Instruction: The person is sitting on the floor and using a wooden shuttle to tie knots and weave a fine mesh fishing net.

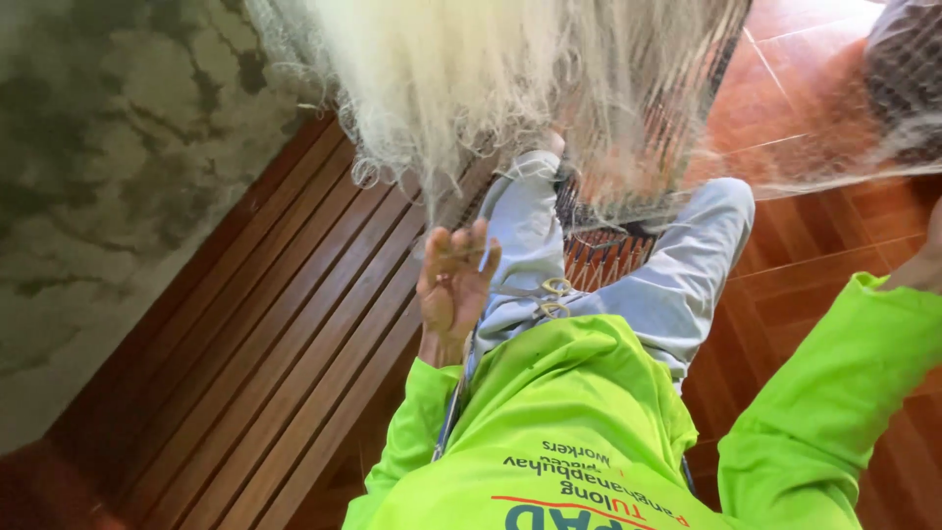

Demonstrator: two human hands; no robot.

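Observation:
A white, fine-meshed fishing net point(461, 79) hangs in a thick bunch in front of me and spreads thinly to the right over my knees. My left hand point(453, 285) is raised palm-up beside my left thigh, fingers extended, with its fingertips at the net's lowest hanging strands. I cannot make out a grip. Only a sliver of my right hand point(930, 257) shows at the right edge, beyond my lime-green sleeve point(824, 393); its fingers are hidden. A pair of scissors with pale ring handles point(551, 297) lies on my lap against my light grey trousers point(677, 275).
I sit on a dark wooden slatted bench point(294, 324). A mottled grey-green concrete surface point(108, 157) lies to the left. The floor of red-brown tiles point(814, 88) extends to the right, with a dark checked cloth point(908, 69) at the top right.

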